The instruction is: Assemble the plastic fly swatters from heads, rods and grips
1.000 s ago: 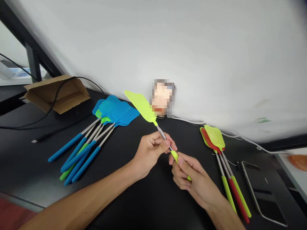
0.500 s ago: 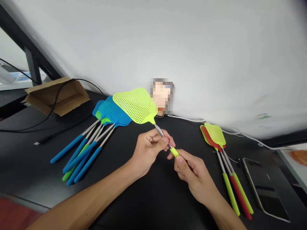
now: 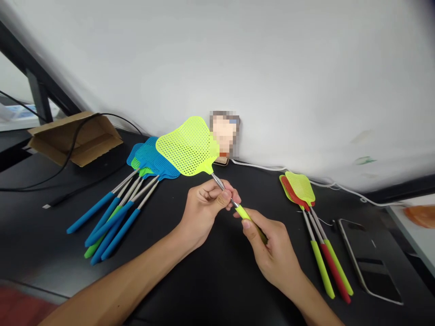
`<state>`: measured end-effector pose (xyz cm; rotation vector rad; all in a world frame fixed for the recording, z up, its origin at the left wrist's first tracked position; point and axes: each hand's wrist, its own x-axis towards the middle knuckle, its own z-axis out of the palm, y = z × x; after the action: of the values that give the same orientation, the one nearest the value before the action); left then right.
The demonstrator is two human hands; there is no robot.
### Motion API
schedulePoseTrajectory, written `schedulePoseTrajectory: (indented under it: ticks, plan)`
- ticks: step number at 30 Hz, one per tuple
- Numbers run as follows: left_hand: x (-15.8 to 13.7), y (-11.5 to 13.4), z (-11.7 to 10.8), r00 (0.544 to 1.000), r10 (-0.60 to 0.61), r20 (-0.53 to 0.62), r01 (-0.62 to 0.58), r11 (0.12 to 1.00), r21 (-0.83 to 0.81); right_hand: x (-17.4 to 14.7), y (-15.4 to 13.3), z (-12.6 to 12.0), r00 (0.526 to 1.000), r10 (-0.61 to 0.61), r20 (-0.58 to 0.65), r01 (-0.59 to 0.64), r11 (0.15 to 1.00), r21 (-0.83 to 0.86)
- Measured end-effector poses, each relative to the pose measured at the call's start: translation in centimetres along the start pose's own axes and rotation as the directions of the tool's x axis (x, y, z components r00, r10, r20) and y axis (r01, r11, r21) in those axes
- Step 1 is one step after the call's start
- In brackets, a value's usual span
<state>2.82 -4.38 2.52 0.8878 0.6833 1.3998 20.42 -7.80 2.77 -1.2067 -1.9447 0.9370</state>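
A yellow-green fly swatter [image 3: 190, 149] is held up at a tilt in front of me, its perforated head to the upper left. My left hand [image 3: 205, 206] pinches its metal shaft just above the grip. Lower right, my right hand [image 3: 268, 240] is wrapped round the yellow-green handle, hiding part of it. On the left lies a fanned pile of blue fly swatters [image 3: 112, 201] with a green fly swatter [image 3: 93, 250] among them. To the right rest two more yellow-green fly swatters [image 3: 322, 269] with a red fly swatter [image 3: 335, 274] between them.
An open cardboard box [image 3: 78, 140] and a black cable [image 3: 73, 194] are at the back left of the black table [image 3: 217, 280]. A phone [image 3: 370, 262] lies at the right. A blurred-out object [image 3: 224, 136] leans on the wall by a white cable [image 3: 265, 168].
My right hand has slid down the handle, so more of the yellow-green grip shows. The left hand keeps its pinch on the shaft. The whole view has shifted slightly.
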Motion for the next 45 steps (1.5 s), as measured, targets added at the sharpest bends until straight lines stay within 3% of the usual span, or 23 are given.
schedulePoseTrajectory:
  ticks: [6,11,14,18,25,32,39,42,45]
  plan:
    - [1.2,0.9,-1.1,0.994,0.027,-0.106,-0.029,0.999,-0.022,-0.5,0.2,0.3,0.995,-0.081,-0.051,0.070,0.980,-0.185]
    - [4.0,3.8,-4.9,0.925,0.271,-0.267,-0.278,0.960,0.009,-0.9,1.3,0.5,0.979,-0.169,-0.116,0.132,0.953,-0.273]
    - [4.3,4.4,-5.7,0.909,0.329,-0.255,-0.326,0.944,0.057,-0.5,1.7,0.5,0.985,-0.120,-0.122,0.077,0.946,-0.314]
    - [3.1,3.2,-4.4,0.947,0.277,-0.164,-0.256,0.957,0.139,0.2,2.0,0.3,0.982,-0.055,-0.178,-0.013,0.933,-0.360]
    - [2.1,2.7,-3.3,0.989,0.117,-0.088,-0.096,0.973,0.211,0.8,3.6,-1.0,0.959,-0.082,-0.271,-0.087,0.827,-0.555]
    - [1.9,2.8,-2.9,0.994,0.062,-0.085,-0.042,0.976,0.215,0.9,4.3,-1.3,0.974,-0.101,-0.201,-0.072,0.708,-0.703]
    - [1.7,2.6,-2.7,1.000,0.008,0.014,-0.011,0.970,0.244,0.7,4.1,-1.1,0.993,-0.017,-0.117,-0.081,0.622,-0.778]
    - [1.5,2.4,-2.8,0.998,-0.023,0.052,0.008,0.964,0.267,0.8,4.1,-1.1,0.993,-0.011,-0.121,-0.088,0.624,-0.777]
    - [1.2,2.2,-2.7,0.992,-0.084,0.091,0.052,0.951,0.305,0.9,3.9,-1.3,0.984,-0.036,-0.174,-0.097,0.711,-0.697]
